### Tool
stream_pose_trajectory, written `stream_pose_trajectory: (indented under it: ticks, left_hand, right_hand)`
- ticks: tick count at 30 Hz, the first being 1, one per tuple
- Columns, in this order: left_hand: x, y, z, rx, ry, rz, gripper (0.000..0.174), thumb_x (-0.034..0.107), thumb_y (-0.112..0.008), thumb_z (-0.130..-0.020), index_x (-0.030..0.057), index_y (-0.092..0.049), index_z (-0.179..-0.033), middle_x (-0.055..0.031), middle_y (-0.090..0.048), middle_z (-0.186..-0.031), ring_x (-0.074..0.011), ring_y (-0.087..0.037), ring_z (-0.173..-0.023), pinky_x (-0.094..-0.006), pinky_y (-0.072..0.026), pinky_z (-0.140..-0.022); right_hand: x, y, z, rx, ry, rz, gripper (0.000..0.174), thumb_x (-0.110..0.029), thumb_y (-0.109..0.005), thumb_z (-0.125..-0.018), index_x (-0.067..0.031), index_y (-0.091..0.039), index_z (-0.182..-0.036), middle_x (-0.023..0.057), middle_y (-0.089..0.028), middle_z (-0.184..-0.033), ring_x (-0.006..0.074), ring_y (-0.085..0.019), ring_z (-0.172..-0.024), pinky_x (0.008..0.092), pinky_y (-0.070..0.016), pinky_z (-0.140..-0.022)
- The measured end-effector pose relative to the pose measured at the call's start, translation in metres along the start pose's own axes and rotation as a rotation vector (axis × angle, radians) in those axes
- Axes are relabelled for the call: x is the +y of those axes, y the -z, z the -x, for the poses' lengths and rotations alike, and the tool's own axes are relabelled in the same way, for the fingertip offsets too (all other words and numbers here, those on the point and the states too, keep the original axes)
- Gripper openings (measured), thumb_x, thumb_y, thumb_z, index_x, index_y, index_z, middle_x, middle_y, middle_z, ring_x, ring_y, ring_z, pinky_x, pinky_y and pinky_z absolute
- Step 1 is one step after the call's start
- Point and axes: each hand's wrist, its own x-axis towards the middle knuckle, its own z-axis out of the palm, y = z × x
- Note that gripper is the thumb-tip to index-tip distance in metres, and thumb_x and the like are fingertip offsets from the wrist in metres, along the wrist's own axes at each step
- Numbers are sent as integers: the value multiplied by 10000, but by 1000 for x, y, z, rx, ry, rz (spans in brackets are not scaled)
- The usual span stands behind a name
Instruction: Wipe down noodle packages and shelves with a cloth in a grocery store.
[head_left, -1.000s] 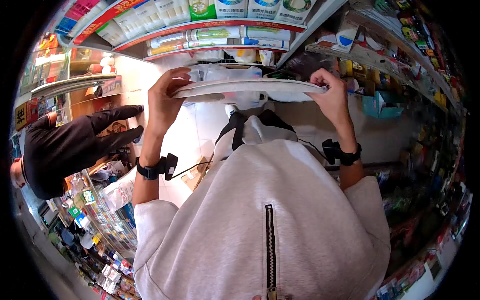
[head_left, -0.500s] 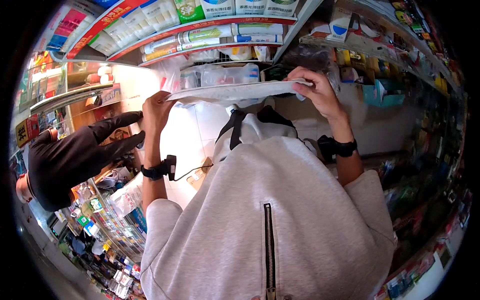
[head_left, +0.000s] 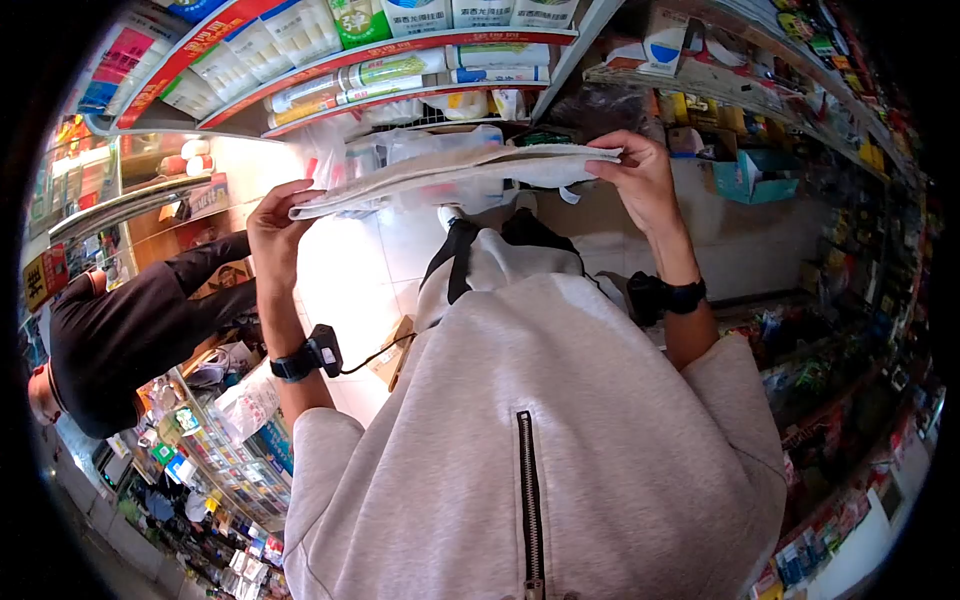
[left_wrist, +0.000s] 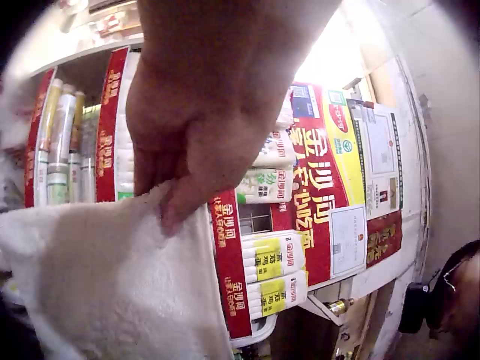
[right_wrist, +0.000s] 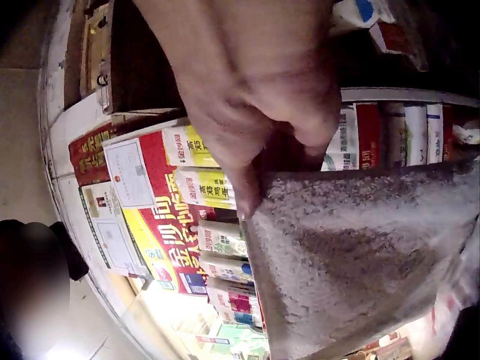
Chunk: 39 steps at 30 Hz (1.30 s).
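Observation:
A whitish, fuzzy towel (head_left: pixel 440 174) hangs stretched between my two hands, its top edge running across in front of my body. My left hand (head_left: pixel 277 232) pinches the towel's left corner between thumb and fingers. In the left wrist view, the thumb (left_wrist: pixel 176 210) lies over the cloth near its corner. The other corner is in the grip of my right hand (head_left: pixel 648 185). From the right wrist the towel (right_wrist: pixel 337 255) looks grey and rough, with the thumb (right_wrist: pixel 246 191) at its edge and the curled fingers partly hidden behind it.
Ahead stands a shelf with red-edged boards (head_left: pixel 430 42) and packs of noodles (head_left: pixel 400 66). Plastic-wrapped goods (head_left: pixel 420 145) sit low behind the towel. On the right are crowded shelves and a teal box (head_left: pixel 755 177). A person in dark clothes (head_left: pixel 140 330) is at the left, near a counter.
My left hand has moved left and toward me, widening the gap between the hands since half a second ago. The towel has shifted left with it and is drawn out longer.

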Motion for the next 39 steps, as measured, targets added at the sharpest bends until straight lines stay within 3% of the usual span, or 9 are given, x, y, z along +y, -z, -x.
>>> stream_pose_trajectory:
  ticks: [4, 13, 17, 22, 27, 31, 35, 37, 39]
  left_hand:
    - [6, 20, 0, -69, 75, -75, 232, -80, -723, -853, -48, -700, -1082, -89, -727, -994, -120, -665, -896, -241, -529, -813]
    - [7, 20, 4, -62, 63, 218, 215, -64, -711, -879, -47, -705, -1093, -89, -731, -968, -133, -672, -866, -263, -521, -809]
    - [12, 17, 4, -10, 68, 191, 217, 26, -725, -906, -54, -701, -1107, -97, -735, -961, -127, -674, -857, -260, -526, -816]
    - [18, -27, -8, 151, 61, 165, 209, 108, -744, -910, -19, -728, -1076, -75, -740, -932, -110, -676, -801, -262, -557, -735]
    - [23, -108, -3, 112, -1, 232, 198, 81, -760, -880, -11, -731, -1053, -79, -737, -916, -127, -690, -801, -259, -550, -712]
    - [37, -173, 0, 84, -44, 163, 247, 80, -786, -856, -42, -731, -1063, -87, -737, -915, -124, -687, -775, -254, -542, -708]
    - [46, -182, 0, 37, -114, 96, 248, 61, -747, -893, -41, -714, -1117, -96, -733, -957, -143, -691, -877, -288, -591, -785]
    - [48, -187, 5, 44, -117, 107, 253, 84, -739, -903, -34, -721, -1126, -88, -705, -1008, -134, -675, -916, -253, -544, -756]
    - [47, -191, 8, 13, -138, 313, 276, 58, -687, -932, -47, -687, -1187, -107, -676, -1049, -154, -670, -941, -272, -553, -809]
  right_hand:
    - [5, 6, -1, -10, -7, -326, 214, 25, -768, -832, 8, -741, -1043, 91, -733, -981, 126, -669, -839, 261, -548, -782]
    - [-5, 7, 2, 73, 100, -368, 178, 53, -733, -858, 29, -737, -1035, 78, -736, -965, 118, -661, -840, 251, -525, -787]
    - [-4, 11, -2, 179, 91, -202, 159, 7, -742, -875, 30, -734, -1032, 68, -732, -935, 106, -659, -811, 243, -523, -739]
    - [2, -8, -27, 410, 103, -163, 218, -97, -787, -870, 33, -740, -1039, 63, -734, -930, 98, -657, -796, 234, -516, -686]
    - [-4, -68, -23, 336, 103, 43, 220, -61, -762, -883, 49, -738, -1071, 48, -732, -928, 69, -628, -798, 207, -492, -709]
    - [-20, -123, -13, 224, 272, 186, 219, -65, -785, -859, 33, -755, -1051, 43, -749, -911, 58, -641, -798, 224, -528, -693]
    - [-26, -137, -12, 261, 299, 27, 242, -51, -770, -874, 50, -739, -1092, 71, -747, -947, 67, -646, -830, 221, -541, -734]
    - [-27, -136, -9, 272, 301, 71, 253, -58, -763, -885, 50, -732, -1111, 88, -748, -966, 77, -655, -860, 219, -543, -757]
    - [-24, -134, -8, 272, 284, 79, 277, -52, -771, -873, 59, -724, -1122, 102, -749, -986, 84, -661, -876, 235, -549, -768]
